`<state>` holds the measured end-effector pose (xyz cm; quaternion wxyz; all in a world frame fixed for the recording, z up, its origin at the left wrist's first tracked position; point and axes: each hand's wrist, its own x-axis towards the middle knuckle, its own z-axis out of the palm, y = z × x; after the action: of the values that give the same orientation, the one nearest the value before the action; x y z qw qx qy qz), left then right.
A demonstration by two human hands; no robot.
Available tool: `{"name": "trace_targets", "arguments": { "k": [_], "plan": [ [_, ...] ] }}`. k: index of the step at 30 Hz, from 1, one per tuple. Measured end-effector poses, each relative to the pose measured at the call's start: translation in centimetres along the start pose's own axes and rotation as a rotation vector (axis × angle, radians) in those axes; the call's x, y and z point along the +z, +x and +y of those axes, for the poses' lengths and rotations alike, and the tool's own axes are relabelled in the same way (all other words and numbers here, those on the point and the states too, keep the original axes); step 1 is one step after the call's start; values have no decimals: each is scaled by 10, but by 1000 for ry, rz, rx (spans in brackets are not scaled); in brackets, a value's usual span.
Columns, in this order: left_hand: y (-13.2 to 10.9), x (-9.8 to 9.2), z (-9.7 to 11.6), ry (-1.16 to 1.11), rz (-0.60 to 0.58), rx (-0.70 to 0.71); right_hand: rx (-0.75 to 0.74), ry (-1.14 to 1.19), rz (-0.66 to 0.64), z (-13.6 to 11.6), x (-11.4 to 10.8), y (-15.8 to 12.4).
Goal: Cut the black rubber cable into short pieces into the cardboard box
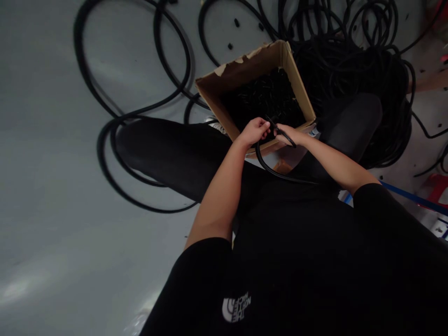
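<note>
My left hand (255, 131) and my right hand (291, 135) meet just in front of a torn cardboard box (245, 70) that holds several small black parts (266, 95). Both hands are closed around the end of a black hose (276, 173) that loops down over my lap. A thin black piece pokes up between the fingers; what it is I cannot make out. My legs in black trousers stretch out on either side of the box.
Long black hoses (140, 112) curl in big loops over the grey floor (52, 186) on the left. A dense pile of coiled black hose (367, 65) lies behind and right of the box. A blue strip (413, 198) and red objects (439, 184) sit at far right.
</note>
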<state>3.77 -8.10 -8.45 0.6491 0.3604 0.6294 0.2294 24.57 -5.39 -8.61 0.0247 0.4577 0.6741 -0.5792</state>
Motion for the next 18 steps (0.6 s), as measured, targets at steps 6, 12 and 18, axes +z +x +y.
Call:
{"name": "trace_targets", "arguments": {
  "k": [6,12,18],
  "plan": [
    [2,-3,1,97,98,19,102,-89,67,-22,-5,-12],
    [0,-5,-4,353,65,54,97,-100,2,-14,4,-10],
    [0,-2,-9,512,15,101,45,-131,-10,-4,8,-5]
  ]
}}
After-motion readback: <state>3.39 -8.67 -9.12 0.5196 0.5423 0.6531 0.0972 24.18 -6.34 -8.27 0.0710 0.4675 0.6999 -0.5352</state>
